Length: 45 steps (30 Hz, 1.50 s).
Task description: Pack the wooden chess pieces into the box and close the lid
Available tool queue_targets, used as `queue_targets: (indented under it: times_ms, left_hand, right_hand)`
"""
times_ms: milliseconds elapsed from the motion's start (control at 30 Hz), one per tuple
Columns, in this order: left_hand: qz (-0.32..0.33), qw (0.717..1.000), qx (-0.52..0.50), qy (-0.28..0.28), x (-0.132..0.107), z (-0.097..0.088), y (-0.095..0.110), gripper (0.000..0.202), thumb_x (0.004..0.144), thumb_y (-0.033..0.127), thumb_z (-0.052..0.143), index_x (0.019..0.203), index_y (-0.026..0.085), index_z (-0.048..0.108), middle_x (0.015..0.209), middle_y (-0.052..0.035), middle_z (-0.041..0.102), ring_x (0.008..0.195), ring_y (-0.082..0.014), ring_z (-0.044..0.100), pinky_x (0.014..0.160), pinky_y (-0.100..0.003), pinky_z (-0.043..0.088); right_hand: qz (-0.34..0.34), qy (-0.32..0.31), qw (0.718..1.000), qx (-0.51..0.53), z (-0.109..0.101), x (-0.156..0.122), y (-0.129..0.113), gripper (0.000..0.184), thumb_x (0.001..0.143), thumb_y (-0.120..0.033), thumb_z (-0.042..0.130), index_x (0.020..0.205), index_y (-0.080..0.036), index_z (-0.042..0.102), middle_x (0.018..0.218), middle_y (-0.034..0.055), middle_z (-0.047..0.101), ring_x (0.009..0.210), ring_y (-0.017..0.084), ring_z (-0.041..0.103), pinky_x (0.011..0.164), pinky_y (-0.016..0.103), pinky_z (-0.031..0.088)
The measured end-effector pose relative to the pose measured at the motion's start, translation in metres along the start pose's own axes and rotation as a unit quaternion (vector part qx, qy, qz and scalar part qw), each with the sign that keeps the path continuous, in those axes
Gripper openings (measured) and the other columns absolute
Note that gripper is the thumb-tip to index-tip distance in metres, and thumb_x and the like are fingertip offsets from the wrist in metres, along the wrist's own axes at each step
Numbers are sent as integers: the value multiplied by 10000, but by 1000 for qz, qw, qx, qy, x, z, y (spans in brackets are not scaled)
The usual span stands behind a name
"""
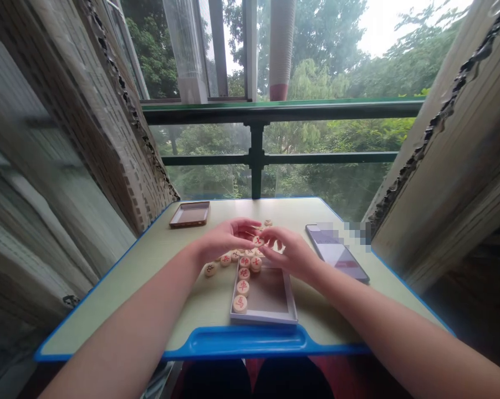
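Observation:
My left hand (229,237) reaches over the middle of the table, fingers stretched and thumb apart, its thumb tip close against a red-marked xiangqi piece (258,241). At that piece's other side, my right hand (289,252) curves its thumb and fingertips onto it. Below the hands lies a shallow open box (270,293). Along its left wall runs a row of red xiangqi pieces (242,287), and another red piece (255,264) sits beside the row's upper end. Loose pieces (225,260) lie beyond the box, partly hidden by my hands.
A second shallow tray with a brown rim (190,224) rests at the table's far left. On the right lies a phone (337,255). The pale table (150,305) has a raised blue edge (250,339). Curtains (87,111) flank both sides, and a green railing (256,113) stands behind.

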<state>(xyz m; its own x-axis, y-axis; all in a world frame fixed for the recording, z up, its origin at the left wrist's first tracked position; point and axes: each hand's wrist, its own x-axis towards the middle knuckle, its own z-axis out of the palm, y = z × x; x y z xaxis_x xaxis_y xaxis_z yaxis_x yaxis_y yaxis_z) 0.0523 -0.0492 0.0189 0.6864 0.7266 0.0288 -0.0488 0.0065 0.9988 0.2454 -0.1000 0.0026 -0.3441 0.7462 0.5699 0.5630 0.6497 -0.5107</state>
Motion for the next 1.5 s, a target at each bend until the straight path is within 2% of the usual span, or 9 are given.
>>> queue_targets:
  times_ms: [100,300,433,533,633,733,967,1167,1500]
  left_hand:
    - [3,1000,-11,-11,0,0,1,473,604,100,746,1056,155,619,1001,-91,663,937,-198,612,847,-365,458]
    - [39,998,-21,36,1,2,-1,436,602,136,753,1021,164,638,987,-81,670,891,-182,620,831,-359,465]
    - [35,998,14,53,1,1,0,447,585,181,764,1014,160,640,996,-88,663,878,-186,614,800,-348,466]
    - [15,987,124,102,1,-4,1,385,608,270,739,961,139,663,920,-89,672,806,-177,604,705,-302,458]
    - [8,952,254,173,3,-9,-2,304,648,361,677,828,116,690,763,-68,665,700,-160,574,625,-273,423]
    - [23,933,293,206,6,-11,-6,311,670,402,628,777,117,689,694,-43,641,641,-142,539,588,-258,401]
    - [30,931,297,209,5,-10,-6,313,672,417,602,744,121,671,640,-18,600,579,-114,488,551,-240,371]
    - [20,916,329,228,5,-14,-6,277,663,386,594,722,125,666,599,-7,580,554,-111,471,534,-236,358]
    - [30,916,338,214,7,-14,-9,327,664,440,587,721,129,670,575,6,565,536,-107,446,525,-238,338]
  right_hand:
    - [5,8,1000,-1,-3,1,0,167,761,-224,599,925,-198,575,826,25,653,701,126,578,631,258,461]
    - [-4,15,1000,-4,-5,1,-1,211,769,-240,593,970,-184,568,828,34,642,704,123,565,627,251,455]
    - [0,-5,1000,-17,-10,1,-4,200,783,-285,583,948,-174,574,816,37,623,696,120,545,629,248,439]
    - [-6,-93,995,-45,-16,1,-10,169,749,-299,614,864,-179,584,753,16,593,670,117,519,615,241,414]
    - [-27,-219,972,-83,-18,-1,-19,166,677,-289,680,781,-184,603,676,-5,564,643,118,491,578,227,370]
    - [-29,-276,953,-121,-14,-4,-25,196,638,-298,716,768,-185,622,601,-14,538,625,126,478,538,222,323]
    - [-4,-291,947,-133,-16,-4,-28,247,645,-365,718,787,-181,635,629,-3,569,612,123,477,528,224,303]
    - [-39,-288,950,-113,-16,-4,-25,103,711,-284,633,712,-182,632,594,0,553,601,123,475,545,230,325]
    - [-46,-251,958,-129,-7,-5,-23,144,718,-307,637,653,-182,607,643,10,571,605,116,474,552,230,334]
